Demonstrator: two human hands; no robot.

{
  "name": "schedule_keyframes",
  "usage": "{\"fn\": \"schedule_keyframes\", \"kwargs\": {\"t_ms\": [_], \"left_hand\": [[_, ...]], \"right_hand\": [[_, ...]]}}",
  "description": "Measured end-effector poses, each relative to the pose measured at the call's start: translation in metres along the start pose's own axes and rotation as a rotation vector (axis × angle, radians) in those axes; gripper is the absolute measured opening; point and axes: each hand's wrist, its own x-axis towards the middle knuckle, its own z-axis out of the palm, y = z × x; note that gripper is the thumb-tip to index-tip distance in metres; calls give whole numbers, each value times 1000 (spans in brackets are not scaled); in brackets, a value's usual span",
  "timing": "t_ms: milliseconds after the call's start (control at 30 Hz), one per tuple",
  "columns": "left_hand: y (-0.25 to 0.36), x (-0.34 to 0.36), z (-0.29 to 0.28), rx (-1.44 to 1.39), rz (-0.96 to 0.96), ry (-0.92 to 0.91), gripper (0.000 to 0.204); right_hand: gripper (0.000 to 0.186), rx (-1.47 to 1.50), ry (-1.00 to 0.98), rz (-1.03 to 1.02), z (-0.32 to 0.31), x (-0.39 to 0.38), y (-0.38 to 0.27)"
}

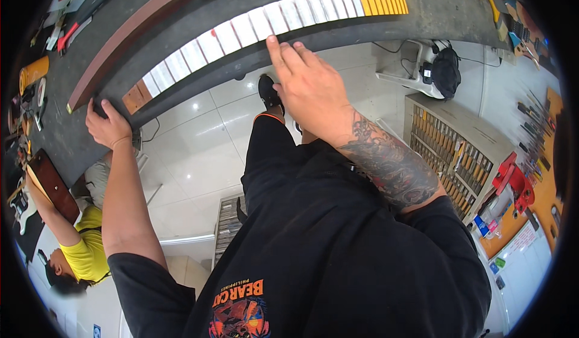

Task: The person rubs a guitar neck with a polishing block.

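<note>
A long fretboard-like strip [260, 24] lies across the dark bench. White bands cover most of it, narrowing toward the right, with yellow bands at the right end and bare brown wood at the left end. My right hand [313, 88] reaches over the bench's near edge, its index fingertip at the strip's near edge and its other fingers loosely bent. Behind the strip lies a long brown bar [129, 33]. Near that bar's left end my left hand [110, 126] rests at the bench edge, fingers apart and holding nothing; whether a fingertip touches the bar I cannot tell.
Red-handled tool [75, 35] and an orange roll [34, 72] lie on the bench's left side. A co-worker in a yellow shirt [90, 247] is at far left, by a brown wooden panel [54, 184]. Right: a cabinet [449, 151] and red vise-like tool [514, 184].
</note>
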Motion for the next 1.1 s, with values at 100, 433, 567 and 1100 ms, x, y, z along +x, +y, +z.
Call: {"fn": "schedule_keyframes", "kwargs": {"t_ms": [100,433,567,1100], "left_hand": [[1,-1,1,-15,-15,-1,51],[6,-3,-1,-18,-37,-17,51],[7,-4,-1,-10,-43,-5,51],[11,-8,1,-51,-65,26,54]], "right_hand": [[65,-24,-12,3,1,1,-2],[89,-104,-98,-4,0,4,-2],[89,-73,-110,11,0,5,-4],[71,142,-476,82,-63,34,1]]}}
